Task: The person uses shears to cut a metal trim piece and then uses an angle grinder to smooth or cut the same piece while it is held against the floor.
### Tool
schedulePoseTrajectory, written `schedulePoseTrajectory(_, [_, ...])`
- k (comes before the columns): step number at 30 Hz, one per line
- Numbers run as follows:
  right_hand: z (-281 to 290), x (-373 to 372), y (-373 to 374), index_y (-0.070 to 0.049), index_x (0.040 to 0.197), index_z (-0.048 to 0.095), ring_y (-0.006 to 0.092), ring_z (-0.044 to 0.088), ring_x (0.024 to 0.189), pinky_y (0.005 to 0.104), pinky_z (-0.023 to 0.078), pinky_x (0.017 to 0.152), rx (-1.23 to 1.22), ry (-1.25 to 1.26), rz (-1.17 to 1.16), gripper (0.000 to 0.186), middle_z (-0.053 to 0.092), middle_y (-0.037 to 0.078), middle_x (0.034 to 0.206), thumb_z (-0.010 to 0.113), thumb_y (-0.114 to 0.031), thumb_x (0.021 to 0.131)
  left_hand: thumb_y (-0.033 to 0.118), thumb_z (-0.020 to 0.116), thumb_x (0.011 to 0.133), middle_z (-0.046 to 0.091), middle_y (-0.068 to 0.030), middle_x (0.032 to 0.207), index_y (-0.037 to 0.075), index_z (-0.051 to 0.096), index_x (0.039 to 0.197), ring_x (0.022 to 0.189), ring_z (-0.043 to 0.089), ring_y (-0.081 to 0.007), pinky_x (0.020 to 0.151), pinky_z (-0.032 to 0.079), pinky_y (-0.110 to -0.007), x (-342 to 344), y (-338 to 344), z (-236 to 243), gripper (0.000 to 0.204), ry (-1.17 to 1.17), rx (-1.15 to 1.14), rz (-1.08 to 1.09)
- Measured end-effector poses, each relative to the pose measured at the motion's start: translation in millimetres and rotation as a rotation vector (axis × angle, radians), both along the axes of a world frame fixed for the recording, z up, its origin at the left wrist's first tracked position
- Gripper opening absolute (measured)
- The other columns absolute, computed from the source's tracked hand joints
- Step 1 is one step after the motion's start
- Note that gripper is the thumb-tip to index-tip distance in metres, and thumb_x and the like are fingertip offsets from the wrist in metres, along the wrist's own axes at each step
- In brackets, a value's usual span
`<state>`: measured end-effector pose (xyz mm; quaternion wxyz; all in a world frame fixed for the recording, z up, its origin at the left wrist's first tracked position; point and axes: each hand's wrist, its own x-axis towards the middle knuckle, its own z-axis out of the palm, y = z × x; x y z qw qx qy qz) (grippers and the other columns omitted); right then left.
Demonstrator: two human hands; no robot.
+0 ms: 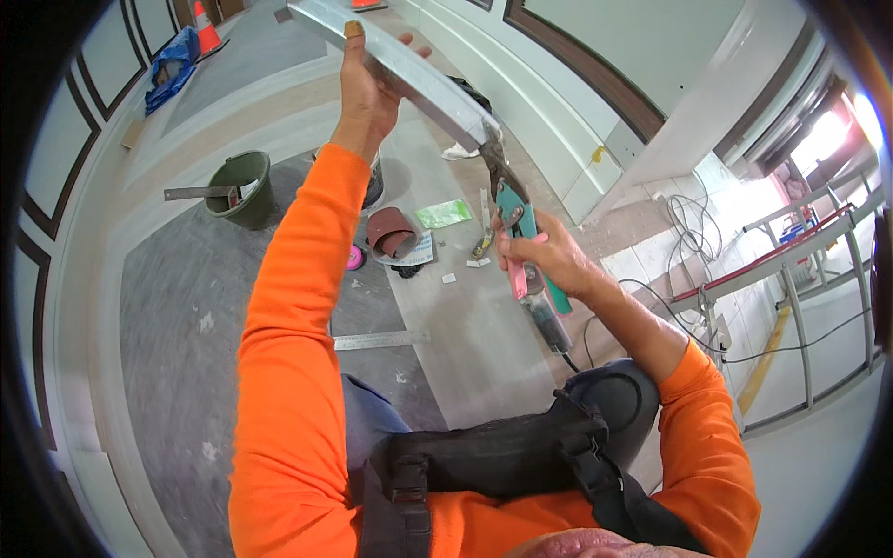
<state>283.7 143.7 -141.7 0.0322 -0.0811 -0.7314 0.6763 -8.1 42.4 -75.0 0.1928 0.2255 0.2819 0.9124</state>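
Observation:
My left hand (372,100) is raised and closed around a long silvery metal channel (419,79), the thumb on its near side. A tan wrap covers the thumb tip. The channel slopes down to the right toward my right hand (551,256). That hand grips tin snips (517,209) with teal and pink handles. The snips' dark jaws meet the channel's lower end; whether they bite into it I cannot tell. Beneath the right hand, a corded power tool (544,321) lies on the floor, partly hidden by the handles.
A green bucket (244,219) with a tool across its rim stands left. Between my arms lie a sandpaper roll (391,232), a green packet (444,214), a utility knife (483,244) and a metal square (381,340). At right are a ladder (809,242) and loose cables (693,232).

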Motion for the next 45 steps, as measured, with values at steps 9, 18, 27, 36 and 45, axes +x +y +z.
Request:
schedulePoseTrajectory(9, [5.3, -0.3, -20.3, -0.004, 0.125, 0.059, 0.0116, 0.06, 0.088, 0.0297, 0.051, 0.08, 0.272, -0.149, 0.016, 0.042, 0.063, 0.002, 0.095, 0.072, -0.013, 0.087, 0.058, 0.058, 0.095, 0.055, -0.008, 0.09, 0.006, 0.053, 0.122, 0.072, 0.058, -0.0235, 0.069, 0.053, -0.045, -43.6, -23.5, 12.5, 0.059, 0.084, -0.05, 0.081])
schedulePoseTrajectory(18, [1.5, -6.8, -20.9, -0.004, 0.127, 0.059, 0.0148, 0.06, 0.091, 0.0316, 0.049, 0.088, 0.385, -0.128, 0.006, 0.047, 0.063, 0.004, 0.096, 0.075, -0.014, 0.085, 0.056, 0.064, 0.093, 0.055, -0.0047, 0.084, 0.011, 0.057, 0.121, 0.061, 0.059, -0.02, 0.054, 0.052, -0.037, -23.6, -27.8, 32.7, 0.054, 0.085, -0.003, 0.144])
schedulePoseTrajectory(27, [-3.7, -8.2, -13.2, -0.004, 0.126, 0.059, 0.0131, 0.06, 0.083, 0.0316, 0.052, 0.074, 0.351, -0.091, -0.013, 0.044, 0.062, 0.003, 0.096, 0.073, -0.015, 0.086, 0.054, 0.062, 0.095, 0.055, -0.0036, 0.078, 0.01, 0.059, 0.115, 0.058, 0.058, -0.0196, 0.052, 0.052, -0.036, -16.6, -25.8, 37.8, 0.048, 0.089, 0.03, 0.108])
schedulePoseTrajectory(36, [-1.2, -5.1, -15.2, -0.004, 0.122, 0.06, 0.0114, 0.057, 0.062, 0.0305, 0.05, 0.056, 0.396, -0.102, -0.026, 0.037, 0.058, 0.004, 0.091, 0.07, -0.016, 0.088, 0.053, 0.062, 0.096, 0.053, -0.003, 0.074, 0.009, 0.056, 0.115, 0.057, 0.057, -0.0182, 0.051, 0.05, -0.034, -9.4, -22.7, 37.8, 0.048, 0.152, 0.047, 0.099])
schedulePoseTrajectory(45, [-3.0, -4.9, -12.4, -0.005, 0.117, 0.06, 0.0212, 0.062, 0.08, 0.0401, 0.051, 0.076, 0.577, -0.041, -0.027, 0.032, 0.061, 0.009, 0.091, 0.068, -0.019, 0.09, 0.052, 0.063, 0.096, 0.053, -0.0029, 0.075, 0.008, 0.055, 0.116, 0.057, 0.057, -0.018, 0.051, 0.05, -0.034, -10.0, -22.3, 36.5, 0.049, 0.147, 0.035, 0.091])
